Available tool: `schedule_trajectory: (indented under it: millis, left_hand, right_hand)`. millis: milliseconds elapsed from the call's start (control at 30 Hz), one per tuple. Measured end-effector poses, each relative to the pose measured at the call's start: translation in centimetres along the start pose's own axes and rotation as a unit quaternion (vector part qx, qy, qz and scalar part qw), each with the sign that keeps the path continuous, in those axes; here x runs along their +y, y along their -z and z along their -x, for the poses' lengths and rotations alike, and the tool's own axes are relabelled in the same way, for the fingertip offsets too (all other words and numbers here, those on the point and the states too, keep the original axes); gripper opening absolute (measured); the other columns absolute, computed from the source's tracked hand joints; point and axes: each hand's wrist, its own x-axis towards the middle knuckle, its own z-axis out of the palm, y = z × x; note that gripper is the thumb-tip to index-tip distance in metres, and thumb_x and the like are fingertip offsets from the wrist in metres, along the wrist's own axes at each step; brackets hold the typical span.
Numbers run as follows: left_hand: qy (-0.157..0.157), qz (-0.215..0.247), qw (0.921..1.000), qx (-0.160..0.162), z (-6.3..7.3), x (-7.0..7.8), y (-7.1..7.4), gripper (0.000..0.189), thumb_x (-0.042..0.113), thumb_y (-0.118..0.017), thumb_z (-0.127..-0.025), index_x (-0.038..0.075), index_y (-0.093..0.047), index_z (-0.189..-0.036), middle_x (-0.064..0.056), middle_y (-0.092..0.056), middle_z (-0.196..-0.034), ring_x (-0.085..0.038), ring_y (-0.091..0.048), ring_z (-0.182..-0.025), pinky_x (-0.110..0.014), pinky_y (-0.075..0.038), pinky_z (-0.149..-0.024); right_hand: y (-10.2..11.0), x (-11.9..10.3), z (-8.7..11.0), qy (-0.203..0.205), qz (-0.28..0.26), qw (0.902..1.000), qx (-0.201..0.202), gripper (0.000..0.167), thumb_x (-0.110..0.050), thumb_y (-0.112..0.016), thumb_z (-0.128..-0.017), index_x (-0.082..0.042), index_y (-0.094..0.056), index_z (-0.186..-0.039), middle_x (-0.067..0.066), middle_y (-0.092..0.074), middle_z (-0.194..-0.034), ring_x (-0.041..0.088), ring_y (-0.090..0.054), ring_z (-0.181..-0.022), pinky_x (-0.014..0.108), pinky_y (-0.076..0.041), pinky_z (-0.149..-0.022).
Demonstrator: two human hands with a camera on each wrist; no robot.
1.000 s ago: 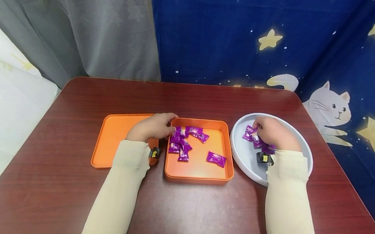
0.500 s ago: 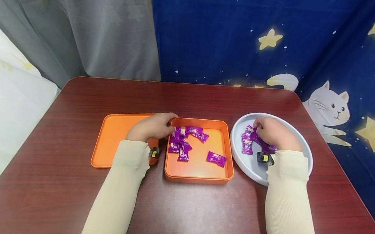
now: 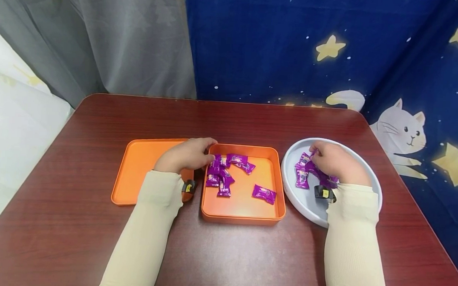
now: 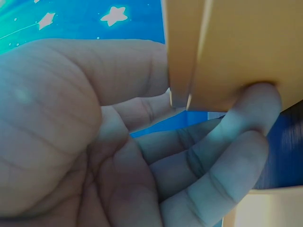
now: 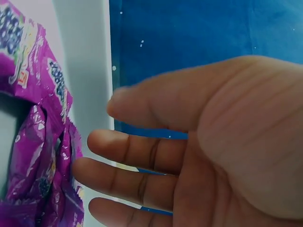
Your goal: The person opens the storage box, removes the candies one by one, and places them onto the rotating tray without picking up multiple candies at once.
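My left hand (image 3: 184, 154) grips the left wall of the square orange box (image 3: 234, 209). In the left wrist view the thumb lies over the rim of the box (image 4: 236, 42) while curled fingers (image 4: 258, 106) press its outer side. Several purple wrapped candies (image 3: 224, 189) are bunched at the box's left and back, and a single candy (image 3: 264, 194) lies at its right. Over the round white plate (image 3: 305, 202), my right hand (image 3: 337, 162) is beside a cluster of purple candies (image 3: 302, 179). Thumb and fingers (image 5: 109, 172) stand apart, fingertips right at the wrappers (image 5: 31, 151).
A flat orange lid (image 3: 135, 173) lies left of the box, partly under my left forearm. The brown table (image 3: 243, 263) ends at a back edge before grey and blue curtains (image 3: 263, 50). The plate sits close against the box's right side.
On the plate, one candy has shifted toward the front left, out from under the right fingers. My right hand has barely moved; my left hand stays on the box.
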Motion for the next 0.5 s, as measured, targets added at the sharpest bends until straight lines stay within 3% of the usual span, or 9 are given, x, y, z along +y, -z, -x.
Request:
schedule_trajectory:
  millis: [233,500]
  left_hand:
    - [0.003,-0.001,1.0,-0.001,0.1,0.0,0.1,0.053,0.021,-0.057,-0.101,0.011,-0.041,-0.15,-0.013,-0.053,-0.131,-0.029,-0.054,-0.107,-0.045,-0.049,-0.098]
    - [0.002,0.0,1.0,-0.001,0.1,0.1,0.1,0.053,0.021,-0.057,-0.101,0.01,-0.041,-0.15,-0.014,-0.052,-0.136,-0.029,-0.052,-0.111,-0.047,-0.047,-0.101]
  right_hand:
    - [0.2,-0.8,0.1,-0.013,-0.004,0.9998,-0.012,0.035,-0.023,-0.061,-0.096,0.001,-0.059,-0.121,0.014,-0.063,-0.093,0.029,-0.059,-0.083,0.047,-0.051,-0.079]
    - [0.8,-2.7,0.7,-0.013,-0.005,0.9996,-0.023,0.045,-0.026,-0.064,-0.094,0.0,-0.057,-0.13,0.019,-0.064,-0.107,0.031,-0.062,-0.09,0.053,-0.054,-0.085]
